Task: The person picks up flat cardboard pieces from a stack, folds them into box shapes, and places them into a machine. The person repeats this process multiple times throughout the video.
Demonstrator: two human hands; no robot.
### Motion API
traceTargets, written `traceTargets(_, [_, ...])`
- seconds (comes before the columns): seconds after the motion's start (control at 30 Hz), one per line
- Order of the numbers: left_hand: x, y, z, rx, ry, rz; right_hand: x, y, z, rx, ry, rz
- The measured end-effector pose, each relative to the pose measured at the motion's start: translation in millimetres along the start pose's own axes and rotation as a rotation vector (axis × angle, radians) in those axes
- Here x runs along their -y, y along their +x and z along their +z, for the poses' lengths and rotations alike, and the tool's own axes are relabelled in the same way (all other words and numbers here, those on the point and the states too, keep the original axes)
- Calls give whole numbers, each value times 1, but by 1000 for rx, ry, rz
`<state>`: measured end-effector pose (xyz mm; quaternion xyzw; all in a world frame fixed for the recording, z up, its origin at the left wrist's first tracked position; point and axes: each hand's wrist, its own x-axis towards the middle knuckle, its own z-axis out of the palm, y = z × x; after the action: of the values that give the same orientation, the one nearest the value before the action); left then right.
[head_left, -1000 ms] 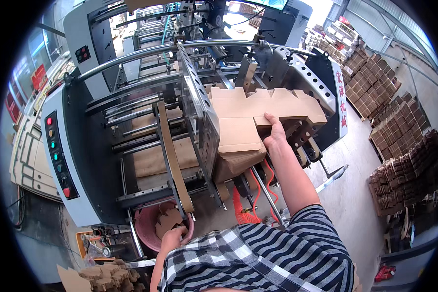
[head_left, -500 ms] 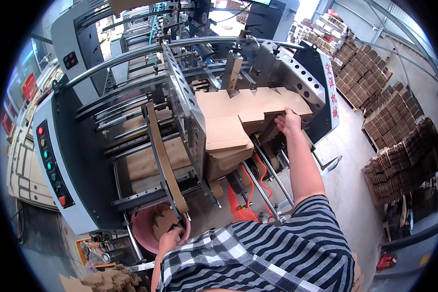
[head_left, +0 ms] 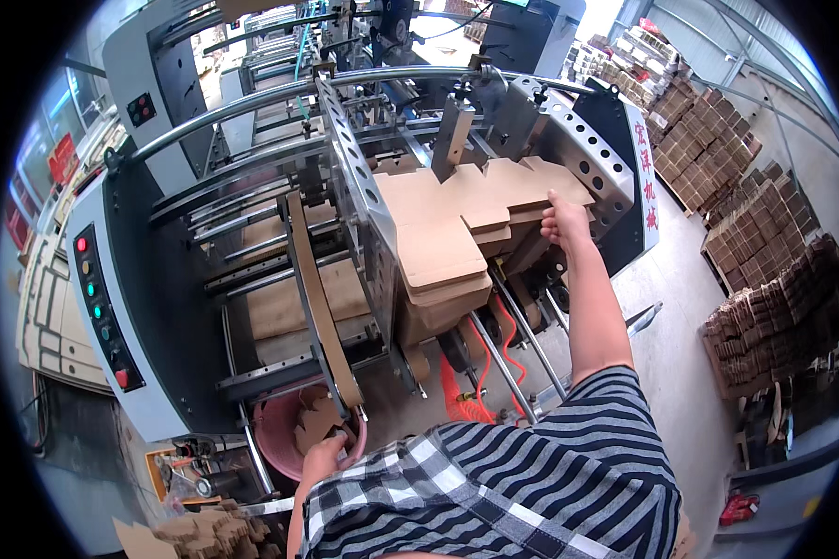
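Note:
A stack of flat brown cardboard box blanks (head_left: 438, 228) lies in the metal feeder of a machine, its notched edges uneven at the near side. My right hand (head_left: 567, 224) is at the stack's right near edge, thumb over the top sheet and fingers curled closed below it. Low on the left, my left hand (head_left: 323, 456) is closed beside the rim of a pink bucket (head_left: 272, 445). Something small and dark shows at its fingertips, too small to name. Cardboard scraps (head_left: 317, 424) lie inside the bucket.
A perforated metal side plate (head_left: 352, 177) stands left of the stack, another plate (head_left: 583, 154) right of it. Left is a control panel (head_left: 103, 312) with lit buttons. Rods and red air hoses (head_left: 508, 349) run below the stack. Bundled cardboard (head_left: 760, 224) is piled at the right.
My right hand has shifted slightly, its fingers curling in more. The blanks' near right edges now look fanned into several layers. The left hand has stayed by the bucket.

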<state>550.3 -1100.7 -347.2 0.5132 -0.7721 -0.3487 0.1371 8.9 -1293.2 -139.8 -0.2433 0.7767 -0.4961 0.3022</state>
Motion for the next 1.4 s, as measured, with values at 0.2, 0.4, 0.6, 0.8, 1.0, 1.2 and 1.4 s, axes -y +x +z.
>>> traceTargets(0.2, [16,-2,14,31,-15,2,-31,-5,-13,91,-213,-125])
traceTargets(0.4, [-12,12,-1,11,27,30,13,15,17,11,-255,-62])
traceTargets(0.6, [-2,6,4,-35,56,35,22,11,13,256,-489,116])
traceTargets(0.8, [11,6,17,51,69,39,10,5,39,331,-148,216])
traceTargets(1.0, [-27,20,-5,77,30,70,14,-14,40,405,-209,204])
traceTargets(1.2, [-25,21,-13,53,43,20,-3,-13,51,467,-158,285])
traceTargets(1.4, [25,-9,24,-15,-113,-40,-31,-55,55,508,97,303])
